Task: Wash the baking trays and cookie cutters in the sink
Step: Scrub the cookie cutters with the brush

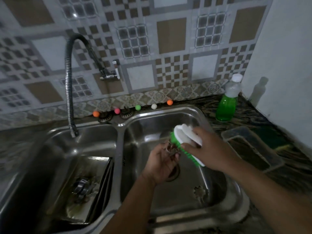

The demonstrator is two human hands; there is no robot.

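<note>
Head view: left hand (162, 163) pinches a small cookie cutter (171, 149) over the right basin; right hand (212, 149) grips the brush (183, 141), bristles angled down-left onto it.

Dim, underexposed scene with soft motion blur throughout. Faint glare on the sink (199, 115) rim. Wide-angle bending at the edges; bottle (228, 102) casts a shadow rightward.

Dark patterned tabletop (249, 112) carries a double steel sink (119, 137). On it, right of the sink: a green-liquid bottle (227, 105) with white cap, upright near the wall corner, and a clear plastic container (251, 146). Small coloured balls (138, 107) line the back edge.
</note>
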